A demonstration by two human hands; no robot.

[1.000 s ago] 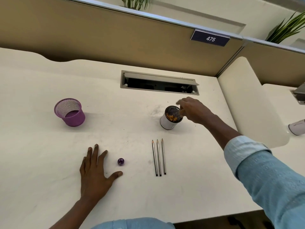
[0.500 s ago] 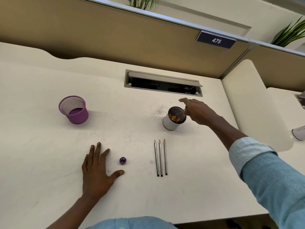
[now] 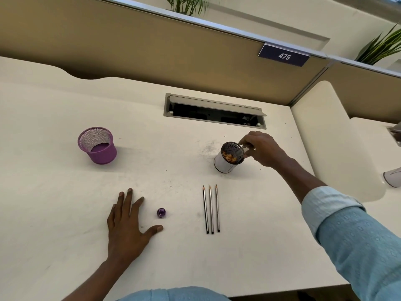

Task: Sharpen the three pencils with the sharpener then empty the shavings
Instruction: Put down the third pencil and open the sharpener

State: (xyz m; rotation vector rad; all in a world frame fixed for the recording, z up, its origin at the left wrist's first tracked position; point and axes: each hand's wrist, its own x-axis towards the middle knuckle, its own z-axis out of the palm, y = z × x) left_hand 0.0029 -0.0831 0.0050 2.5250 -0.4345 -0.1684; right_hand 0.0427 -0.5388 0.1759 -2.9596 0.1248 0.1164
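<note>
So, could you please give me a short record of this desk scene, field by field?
white cup: upright, shavings inside
right hand: holds a small clear container over the cup's mouth
left hand: flat on the desk, holding nothing
pencils: three, side by side, tips away from the person
purple sharpener piece: on the desk near the left thumb, apart from it
purple mesh pot: far left, upright

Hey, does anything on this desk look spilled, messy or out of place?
Little stands out. Dark smudges mark the desk just left of the white cup, like graphite dust. The right hand holds a clear container over that cup; the shavings lie inside it, none spilled.
</note>
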